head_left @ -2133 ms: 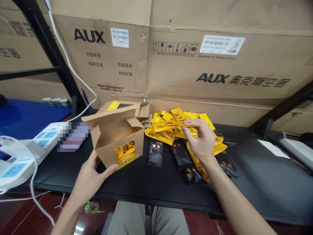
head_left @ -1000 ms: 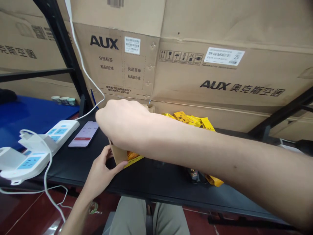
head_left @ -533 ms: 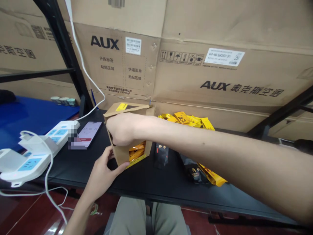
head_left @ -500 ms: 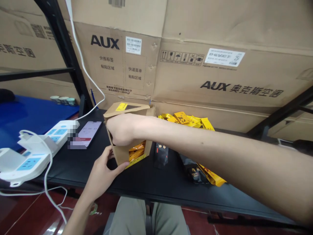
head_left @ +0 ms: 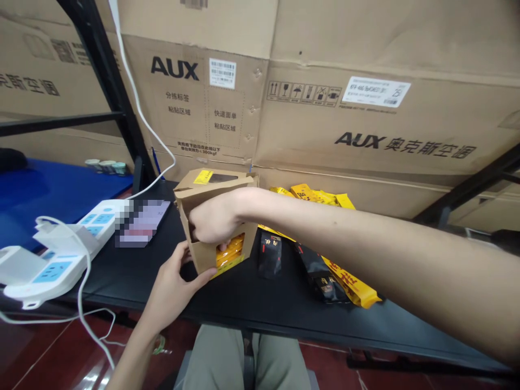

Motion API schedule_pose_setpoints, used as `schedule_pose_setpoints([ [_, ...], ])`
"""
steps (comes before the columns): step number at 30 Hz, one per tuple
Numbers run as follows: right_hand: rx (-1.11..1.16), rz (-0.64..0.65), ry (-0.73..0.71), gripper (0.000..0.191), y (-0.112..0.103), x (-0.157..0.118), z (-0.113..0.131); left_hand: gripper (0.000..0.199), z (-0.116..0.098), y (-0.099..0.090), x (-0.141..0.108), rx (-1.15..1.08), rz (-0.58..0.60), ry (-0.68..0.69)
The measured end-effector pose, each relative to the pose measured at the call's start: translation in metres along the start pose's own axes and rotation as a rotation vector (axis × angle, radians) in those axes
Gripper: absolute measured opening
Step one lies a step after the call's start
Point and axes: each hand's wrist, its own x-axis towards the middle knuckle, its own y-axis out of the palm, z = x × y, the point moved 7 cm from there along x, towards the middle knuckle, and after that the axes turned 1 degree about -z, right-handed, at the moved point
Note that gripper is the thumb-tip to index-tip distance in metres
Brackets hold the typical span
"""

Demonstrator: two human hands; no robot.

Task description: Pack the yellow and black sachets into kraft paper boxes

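Right hand pushed deeper into kraft box | fingers hidden, grip unclear | left hand spread against box

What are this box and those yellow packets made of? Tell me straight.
The box looks like matte brown kraft cardboard, with creased folds. The yellow packets look like glossy plastic or foil film, judging by their shine; which one, I cannot tell.

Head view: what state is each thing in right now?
Box, upright, open, yellow packets inside
Left hand, gripping the box's lower corner
Right hand, at the box opening, fingers hidden
Loose yellow packets, heaped on the table
Black packets, lying on the table
Phone, screen lit, partly blurred
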Motion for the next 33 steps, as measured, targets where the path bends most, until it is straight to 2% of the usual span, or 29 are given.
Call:
schedule_pose_setpoints([
  [2, -0.059, -0.065, -0.026, 0.024, -0.005, -0.004, 0.002, 0.052, 0.0, 0.0, 0.0, -0.004, -0.004, -0.008],
  [5, -0.114, -0.247, -0.1, 0.023, -0.022, -0.031, 0.01, 0.056, 0.003, 0.0, 0.001, -0.009, -0.011, -0.023],
  [8, 0.038, -0.394, -0.095, 0.023, -0.037, -0.072, 0.006, 0.058, 0.007, 0.001, 0.001, -0.02, -0.014, -0.033],
  [11, 0.211, -0.572, -0.067, 0.024, -0.046, -0.112, -0.019, 0.058, 0.01, 0.001, 0.001, -0.025, -0.013, -0.047],
  [14, 0.2, -0.786, 0.03, 0.024, -0.045, -0.141, -0.065, 0.058, 0.01, 0.001, 0.0, -0.021, -0.011, -0.058],
  [16, 0.116, -0.921, 0.176, 0.023, -0.034, -0.153, -0.105, 0.057, 0.01, 0.0, 0.0, -0.012, -0.011, -0.052],
  [18, 0.043, -0.983, 0.385, 0.023, -0.015, -0.158, -0.146, 0.055, 0.009, 0.0, 0.001, 0.004, -0.014, -0.043],
  [20, 0.007, -0.924, 0.599, 0.026, 0.014, -0.153, -0.184, 0.052, 0.01, -0.001, 0.001, 0.01, -0.012, -0.046],
  [22, -0.029, -0.873, 0.716, 0.027, 0.043, -0.145, -0.21, 0.051, 0.013, -0.001, 0.001, 0.003, -0.011, -0.059],
  [24, -0.057, -0.862, 0.743, 0.028, 0.067, -0.136, -0.224, 0.052, 0.017, -0.001, 0.001, -0.007, -0.012, -0.071],
  [27, -0.081, -0.934, 0.72, 0.035, 0.092, -0.126, -0.231, 0.056, 0.021, 0.0, 0.001, -0.034, -0.017, -0.082],
  [30, -0.104, -1.045, 0.651, 0.038, 0.105, -0.121, -0.229, 0.062, 0.025, 0.0, 0.0, -0.048, -0.033, -0.103],
  [33, -0.146, -1.093, 0.607, 0.036, 0.113, -0.119, -0.228, 0.065, 0.027, -0.001, 0.0, -0.039, -0.047, -0.121],
])
